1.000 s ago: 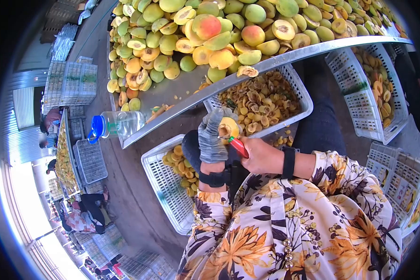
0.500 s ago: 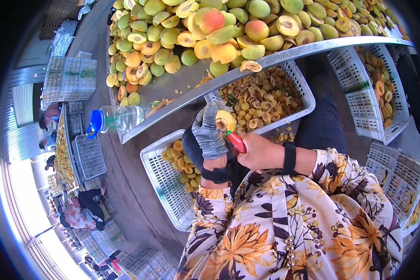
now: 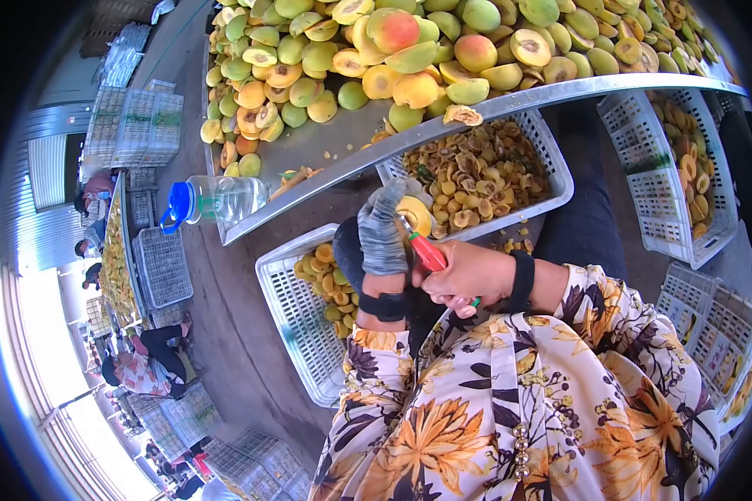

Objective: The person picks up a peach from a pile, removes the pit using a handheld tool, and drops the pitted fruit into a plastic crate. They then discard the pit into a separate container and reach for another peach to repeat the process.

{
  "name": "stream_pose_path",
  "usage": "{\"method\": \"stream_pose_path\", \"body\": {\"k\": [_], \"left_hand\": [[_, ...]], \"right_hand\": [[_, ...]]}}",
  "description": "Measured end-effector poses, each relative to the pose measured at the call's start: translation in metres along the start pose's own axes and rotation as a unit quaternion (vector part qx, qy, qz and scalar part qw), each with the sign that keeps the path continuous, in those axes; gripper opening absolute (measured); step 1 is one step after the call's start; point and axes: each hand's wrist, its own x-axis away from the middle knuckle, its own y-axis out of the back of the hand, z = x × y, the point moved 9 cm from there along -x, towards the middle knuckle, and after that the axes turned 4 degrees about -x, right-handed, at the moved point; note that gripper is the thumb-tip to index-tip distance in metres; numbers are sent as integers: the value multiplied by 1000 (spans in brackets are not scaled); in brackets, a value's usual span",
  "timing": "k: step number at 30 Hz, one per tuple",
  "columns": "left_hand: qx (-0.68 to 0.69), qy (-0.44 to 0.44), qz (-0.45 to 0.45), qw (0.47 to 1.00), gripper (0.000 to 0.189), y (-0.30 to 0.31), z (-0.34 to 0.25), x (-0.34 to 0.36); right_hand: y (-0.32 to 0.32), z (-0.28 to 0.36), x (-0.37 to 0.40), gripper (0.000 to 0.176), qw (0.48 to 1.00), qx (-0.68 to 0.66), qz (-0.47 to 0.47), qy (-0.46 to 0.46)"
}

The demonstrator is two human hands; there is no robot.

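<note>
My left hand (image 3: 382,236), in a grey knit glove, has its fingers closed around a yellow peach half (image 3: 414,215), its cut face turned towards the right hand. My right hand (image 3: 475,271) is bare and wrapped around a red-handled knife (image 3: 427,250). The metal tip of the knife touches the peach half near its cut face; the very end is hard to make out. A green butt of the handle shows below the right fingers. Both hands are above my lap, just in front of a white crate (image 3: 560,188) of scraps and small cut pieces.
A metal-edged table (image 3: 342,163) with heaped peaches (image 3: 393,33) lies ahead. On its left corner lies a blue-capped bottle (image 3: 217,200). White crates of fruit stand at my left (image 3: 288,313) and right (image 3: 643,159). Other people work far left beside stacked crates (image 3: 138,125).
The right hand has turned, showing its fingers and the handle's green end. The peach half's cut face now looks hollower, with the knife tip against it. The whole view has shifted slightly.
</note>
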Motion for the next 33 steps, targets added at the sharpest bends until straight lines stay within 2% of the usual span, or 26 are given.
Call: {"method": "stream_pose_path", "body": {"k": [1, 3, 5, 6, 8, 9, 10, 11, 12, 14, 15, 16, 17, 19, 22, 23, 24, 25, 27, 28, 29, 30, 31, 33], "left_hand": [[60, 80, 39, 994, 23, -2, 15, 1], [49, 61, 33, 996, 26, 2, 10, 1], [31, 113, 141, 983, 28, -20, 3, 12], [32, 110, 141, 983, 28, -20, 2, 10], [94, 112, 182, 972, 30, -24, 1, 12], [96, 110, 180, 973, 30, -25, 1, 14], [111, 106, 149, 977, 31, -24, 2, 15], [126, 102, 119, 980, 31, -22, 2, 16], [136, 127, 101, 977, 31, -20, 5, 17], [116, 88, 93, 985, 29, -14, 3, 15], [94, 51, 86, 990, 28, -11, -1, 13], [19, -5, 67, 998, 32, -10, -7, 8], [20, -7, 65, 998, 32, -10, -6, 8], [30, -20, 2, 999, 33, -4, -14, 8], [-6, -38, -31, 999, 39, 3, -13, 5], [-36, -44, -44, 997, 41, 5, -13, 5], [-38, -43, -42, 997, 41, 2, -14, 8], [-20, -27, -54, 998, 44, -1, -12, 11], [2, -12, -67, 998, 48, -4, -12, 13], [25, 18, -67, 997, 51, -5, -8, 14], [47, 46, -68, 996, 55, -5, -4, 13], [52, 11, -14, 999, 60, -10, -8, 4], [53, 9, -13, 998, 60, -6, -5, 1], [-50, -68, -11, 996, 69, -3, -16, -1]], "right_hand": [[-1, -2, 0, 16, 1000, 3, 24, -13], [0, -6, 0, 17, 998, 0, 40, -45], [-3, -4, 1, 17, 998, 20, 42, -35], [-4, -4, 0, 17, 998, 23, 43, -35], [5, 1, -7, 17, 990, 135, -8, 39], [10, -8, -15, 17, 990, 137, -6, 37], [16, 9, -16, 17, 938, 298, -45, 171], [13, 22, -10, 17, 842, 443, -81, 297], [10, 30, -6, 17, 840, 446, -79, 298], [9, 20, -6, 16, 933, 346, -31, 89], [7, 26, -3, 16, 932, 350, -30, 88], [2, 17, -2, 15, 977, 212, 14, 16], [-5, 5, 0, 14, 994, 69, 57, -58], [-9, 4, -1, 13, 994, 31, 78, -63], [-2, -9, -13, 14, 996, -1, 75, -44], [19, 0, -26, 14, 979, 188, -12, 83], [20, 23, -22, 14, 903, 365, -99, 204], [21, 25, -21, 14, 902, 366, -100, 206], [23, 14, -22, 14, 952, 281, -61, 109], [20, 19, -17, 14, 952, 282, -62, 107], [13, 11, -14, 13, 985, 171, -16, 24], [4, 1, -11, 11, 996, 56, 29, -58], [6, 1, -11, 11, 996, 58, 29, -58], [-7, -7, -9, 8, 981, -117, 123, -98]]}}
